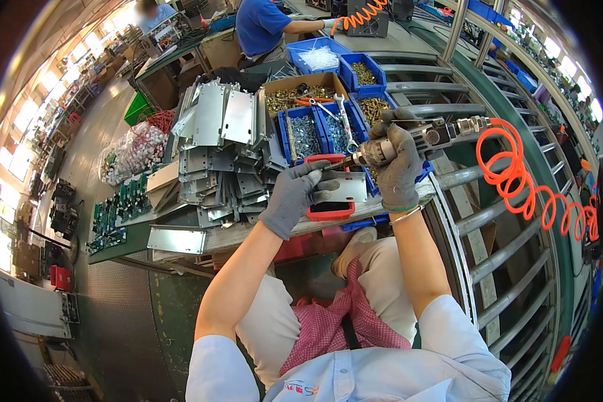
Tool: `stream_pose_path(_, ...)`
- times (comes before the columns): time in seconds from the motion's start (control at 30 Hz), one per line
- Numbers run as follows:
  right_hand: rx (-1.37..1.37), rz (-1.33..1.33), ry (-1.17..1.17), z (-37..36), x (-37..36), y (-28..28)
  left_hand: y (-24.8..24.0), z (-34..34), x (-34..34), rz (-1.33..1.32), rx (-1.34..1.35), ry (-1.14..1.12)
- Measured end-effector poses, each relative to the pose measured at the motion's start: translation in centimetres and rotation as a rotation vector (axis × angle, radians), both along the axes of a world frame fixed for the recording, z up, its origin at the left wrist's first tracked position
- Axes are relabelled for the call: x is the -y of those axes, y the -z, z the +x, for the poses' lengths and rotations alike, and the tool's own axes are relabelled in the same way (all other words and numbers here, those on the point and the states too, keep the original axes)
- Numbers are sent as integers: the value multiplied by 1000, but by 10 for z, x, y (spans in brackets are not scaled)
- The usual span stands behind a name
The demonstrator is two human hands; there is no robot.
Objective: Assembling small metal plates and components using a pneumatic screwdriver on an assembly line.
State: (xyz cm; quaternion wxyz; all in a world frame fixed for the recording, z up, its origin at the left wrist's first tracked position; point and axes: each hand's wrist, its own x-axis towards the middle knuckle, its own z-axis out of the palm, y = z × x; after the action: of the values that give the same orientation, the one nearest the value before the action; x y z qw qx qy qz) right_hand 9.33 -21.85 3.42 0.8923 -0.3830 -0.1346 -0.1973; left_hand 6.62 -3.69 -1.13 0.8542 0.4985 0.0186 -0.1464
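My right hand [398,164], in a grey work glove, is wrapped round an air screwdriver [439,136]. The tool lies sideways, its nose and thin bit pointing left. At the bit's tip is my gloved left hand [295,195], thumb and fingers pinched together. Whatever sits between those fingertips is too small to make out. Under the hands a silver metal plate [348,187] lies over a red frame-shaped holder [333,214] at the bench's near edge. An orange coiled air hose [526,184] runs from the tool's back end to the right.
Stacked metal brackets [238,117] crowd the bench left of my hands. Beyond them, blue bins [303,137] hold screws, with a wrench [344,120] lying across. Green circuit boards [117,213] lie far left. A roller conveyor [506,258] runs along the right. A person in blue [261,27] works ahead.
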Motion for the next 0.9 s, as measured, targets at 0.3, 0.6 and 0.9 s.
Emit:
stream_pose_path(0.3, -51, 25, -61, -5, -3, -5, 8, 0, -18, 9, -56, 43)
stream_pose_path(0.6, -121, 158, -101, 8, -2, 0, 2, -9, -24, 176, 13, 97)
stream_pose_path(0.9, -220, 252, -47, 19, 5, 5, -2, -11, -7, 259, 112, 1)
